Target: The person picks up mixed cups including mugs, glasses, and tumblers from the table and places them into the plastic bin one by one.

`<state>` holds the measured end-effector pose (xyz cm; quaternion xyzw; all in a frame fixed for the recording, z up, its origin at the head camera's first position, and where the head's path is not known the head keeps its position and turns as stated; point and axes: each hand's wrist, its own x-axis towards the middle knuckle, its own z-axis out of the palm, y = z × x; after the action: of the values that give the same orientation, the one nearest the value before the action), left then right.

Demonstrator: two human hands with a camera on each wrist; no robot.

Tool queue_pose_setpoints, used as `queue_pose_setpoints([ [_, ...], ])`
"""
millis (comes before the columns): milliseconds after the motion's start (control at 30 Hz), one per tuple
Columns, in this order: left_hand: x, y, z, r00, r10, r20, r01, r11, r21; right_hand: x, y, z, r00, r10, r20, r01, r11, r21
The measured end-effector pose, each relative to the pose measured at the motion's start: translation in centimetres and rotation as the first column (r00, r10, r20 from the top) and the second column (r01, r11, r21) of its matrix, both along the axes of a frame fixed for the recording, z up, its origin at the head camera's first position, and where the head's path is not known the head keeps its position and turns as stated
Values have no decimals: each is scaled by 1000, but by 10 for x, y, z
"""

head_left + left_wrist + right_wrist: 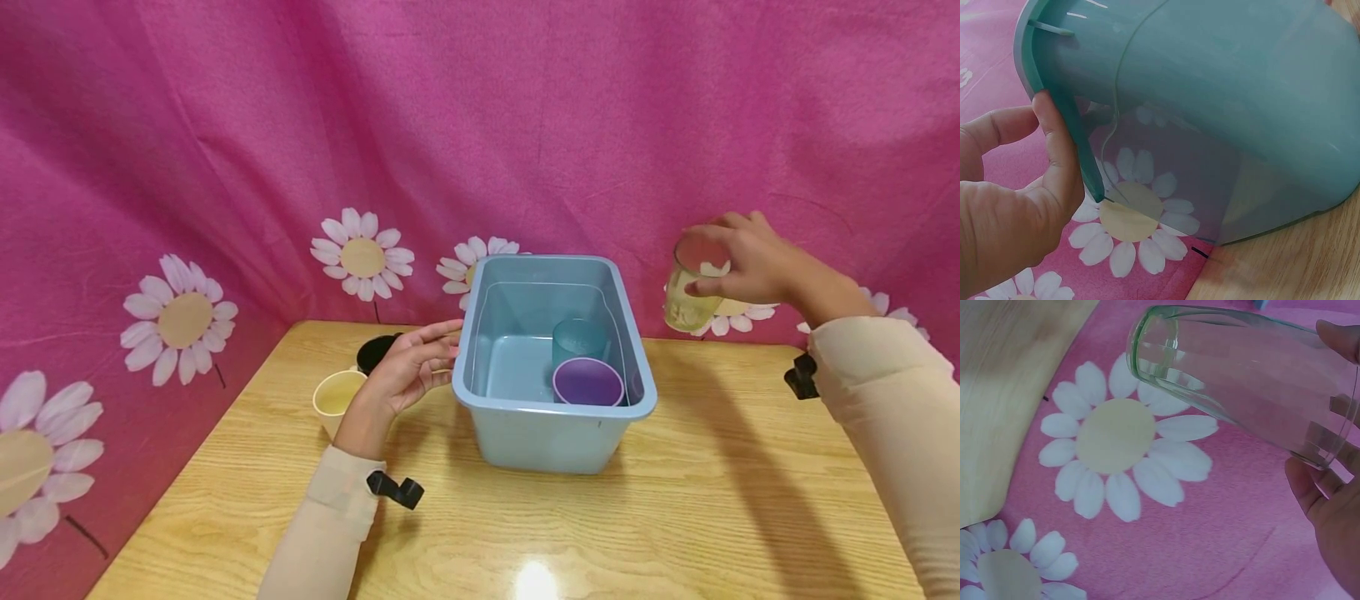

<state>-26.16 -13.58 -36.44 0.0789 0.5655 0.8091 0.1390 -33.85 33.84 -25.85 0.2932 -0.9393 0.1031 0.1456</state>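
Note:
A clear drinking glass is in my right hand, raised above the table to the right of the tub. In the right wrist view, fingers and thumb grip the glass around its rim end. My left hand touches the left rim of a blue-grey plastic tub. The left wrist view has its fingertips against the outer side of the tub's rim. Inside the tub, a purple cup stands in front of a teal cup, both toward the right side.
Left of the tub, a cream cup and a black cup stand on the wooden table. My left hand partly hides the black one. A pink cloth with white daisies hangs behind the table and along its left side.

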Motion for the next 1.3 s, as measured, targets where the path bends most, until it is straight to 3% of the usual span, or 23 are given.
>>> queue_pose_setpoints([
  [433, 2, 2, -1, 1000, 6, 4, -6, 1000, 5, 8, -10, 27, 999, -37, -13, 37, 999, -9],
  [1300, 0, 1, 0, 1000, -3, 5, 3, 1000, 16, 8, -41, 54, 996, -16, -92, 13, 999, -29],
])
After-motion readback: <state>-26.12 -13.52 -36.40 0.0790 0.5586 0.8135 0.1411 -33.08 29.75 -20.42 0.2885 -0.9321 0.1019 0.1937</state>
